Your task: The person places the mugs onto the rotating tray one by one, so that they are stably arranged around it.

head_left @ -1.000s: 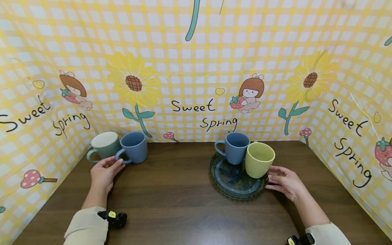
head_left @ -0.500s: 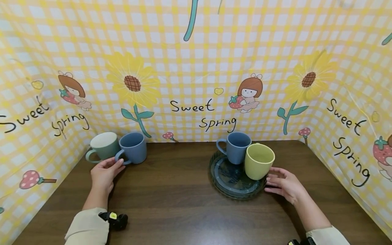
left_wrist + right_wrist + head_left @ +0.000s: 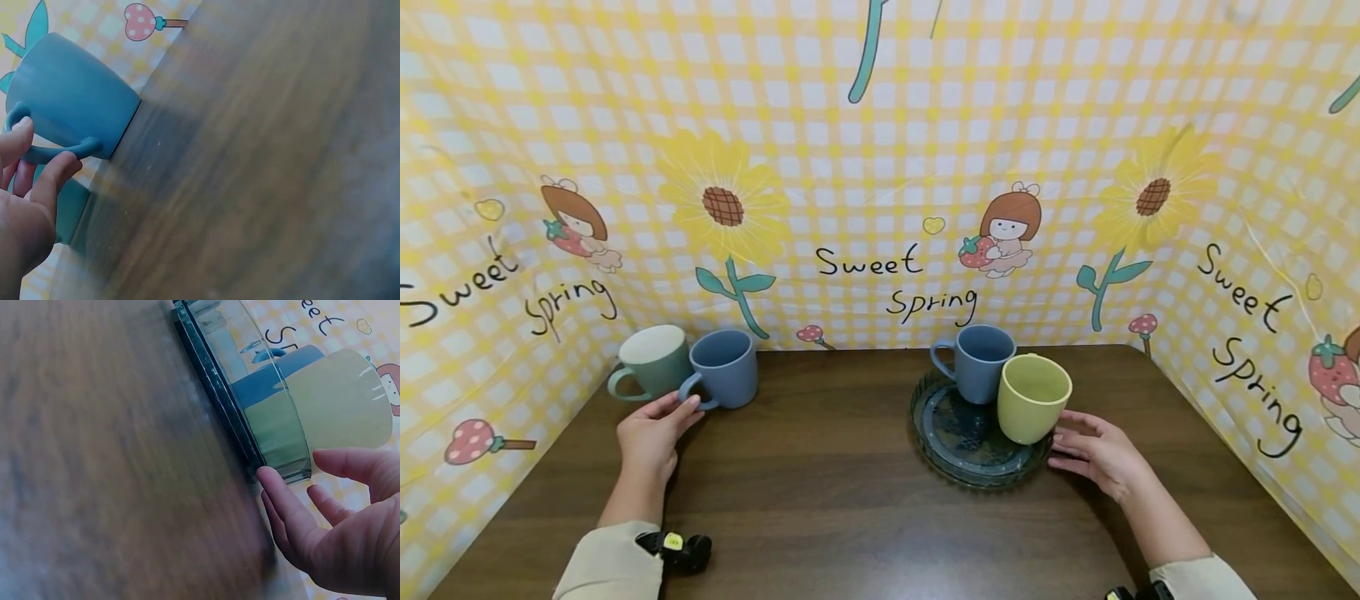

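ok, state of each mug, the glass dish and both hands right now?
Left blue mug: upright, handle pinched
Green mug: upright, not held
Right blue mug: upright in the dish
Yellow mug: upright in the dish
Glass dish: level, holding two mugs
Left hand: gripping left mug's handle
Right hand: open, at the dish's side

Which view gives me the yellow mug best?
The head view: the mug shows mouth and side together. The right wrist view shows its side, partly through the see-through dish; the left wrist view doesn't show it.
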Available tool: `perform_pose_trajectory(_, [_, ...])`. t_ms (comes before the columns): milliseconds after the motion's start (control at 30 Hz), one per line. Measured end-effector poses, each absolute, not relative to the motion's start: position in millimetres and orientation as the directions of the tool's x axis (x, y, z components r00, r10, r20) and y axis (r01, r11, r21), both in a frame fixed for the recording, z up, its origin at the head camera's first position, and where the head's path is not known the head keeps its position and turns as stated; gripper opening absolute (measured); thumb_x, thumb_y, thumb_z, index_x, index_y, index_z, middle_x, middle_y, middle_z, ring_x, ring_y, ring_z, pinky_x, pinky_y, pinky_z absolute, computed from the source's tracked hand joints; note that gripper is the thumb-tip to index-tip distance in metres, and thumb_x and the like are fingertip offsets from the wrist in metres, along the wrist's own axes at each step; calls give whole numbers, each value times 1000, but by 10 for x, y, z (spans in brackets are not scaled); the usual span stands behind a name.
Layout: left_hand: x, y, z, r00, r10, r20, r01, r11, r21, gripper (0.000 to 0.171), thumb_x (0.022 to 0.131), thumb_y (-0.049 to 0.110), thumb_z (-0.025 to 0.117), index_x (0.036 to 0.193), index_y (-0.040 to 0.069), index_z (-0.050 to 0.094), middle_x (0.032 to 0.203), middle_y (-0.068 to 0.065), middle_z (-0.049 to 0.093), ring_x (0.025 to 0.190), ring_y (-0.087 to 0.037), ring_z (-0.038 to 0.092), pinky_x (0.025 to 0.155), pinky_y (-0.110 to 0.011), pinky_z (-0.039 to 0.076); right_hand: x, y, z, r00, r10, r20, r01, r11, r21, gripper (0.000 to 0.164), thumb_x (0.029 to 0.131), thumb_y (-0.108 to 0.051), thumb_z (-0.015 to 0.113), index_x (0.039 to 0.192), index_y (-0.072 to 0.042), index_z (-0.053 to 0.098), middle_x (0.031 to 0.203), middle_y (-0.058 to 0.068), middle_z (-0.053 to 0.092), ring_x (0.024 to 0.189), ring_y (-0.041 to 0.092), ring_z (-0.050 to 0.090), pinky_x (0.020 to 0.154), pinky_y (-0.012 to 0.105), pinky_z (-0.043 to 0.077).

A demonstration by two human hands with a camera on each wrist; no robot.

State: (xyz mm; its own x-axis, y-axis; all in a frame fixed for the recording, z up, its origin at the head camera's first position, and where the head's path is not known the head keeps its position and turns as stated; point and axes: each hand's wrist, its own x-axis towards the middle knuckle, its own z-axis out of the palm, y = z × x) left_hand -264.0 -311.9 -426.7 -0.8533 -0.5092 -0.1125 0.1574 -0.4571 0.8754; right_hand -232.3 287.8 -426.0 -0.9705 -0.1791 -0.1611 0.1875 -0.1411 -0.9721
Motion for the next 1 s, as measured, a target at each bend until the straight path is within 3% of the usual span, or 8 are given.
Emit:
perform_pose_trajectory(367, [-2568,-3017,-4261,-879,-475,-35,176,-391,903,18,76,-16,74,81,1,74,73,-3,66,65,-16,71,66,-31,60,-2368,2907,-4242,-962,-238,-136,161,-88,-983,70,94,5,55,147,14,11,119,13,48,101,16,60,91,44,54])
perform_pose_trajectory(600, [-2539,-2958,-4222,-890,-452,-67,159,-443,882,19,76,-16,73,80,2,74,73,-5,66,66,-18,71,66,-32,60,-2432,2935,-4249,-956,-255,-142,164,-70,-984,73,94,6,53,149,12,6,129,17,46,103,14,59,92,45,53])
perform_pose_trajectory(1000, [-2487,-2829,-4206,-904,-425,-55,166,-465,870,20,77,-18,71,78,1,74,73,-6,66,65,-18,71,66,-33,60,-2444,2925,-4238,-953,-266,-145,185,-130,-974,73,92,9,52,148,14,5,114,3,54,98,15,59,87,40,55])
